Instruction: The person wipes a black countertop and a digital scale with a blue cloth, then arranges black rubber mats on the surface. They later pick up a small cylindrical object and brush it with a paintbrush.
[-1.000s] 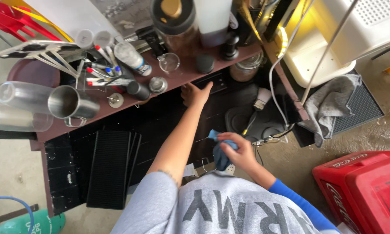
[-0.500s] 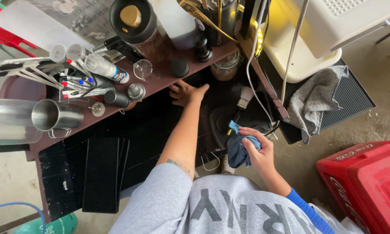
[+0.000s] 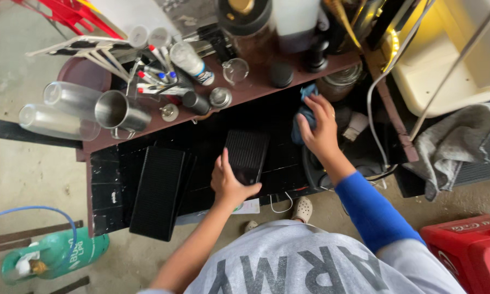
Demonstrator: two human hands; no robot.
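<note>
A person leans over a dark, cluttered worktop [image 3: 245, 92], seen from above. The left hand [image 3: 229, 182] grips the near end of a black ribbed tray [image 3: 247, 155], thumb out to the right and fingers closed over its edge; the tray lies on a black lower shelf [image 3: 109, 185] under the worktop. A second, larger black ribbed tray [image 3: 158, 191] lies well to the left of that grip. The right hand [image 3: 321, 128], its arm in a blue sleeve [image 3: 373, 209], presses a blue cloth [image 3: 306, 117] flat against the shelf's dark interior, fingers spread over it. Just above the right hand, on the worktop edge, stands a black cap [image 3: 281, 73]. Far to the left of both grips lie a metal mug [image 3: 119, 111] and clear plastic cups [image 3: 65, 109] on their sides. A green gas cylinder [image 3: 54, 256] rests on the floor below.
</note>
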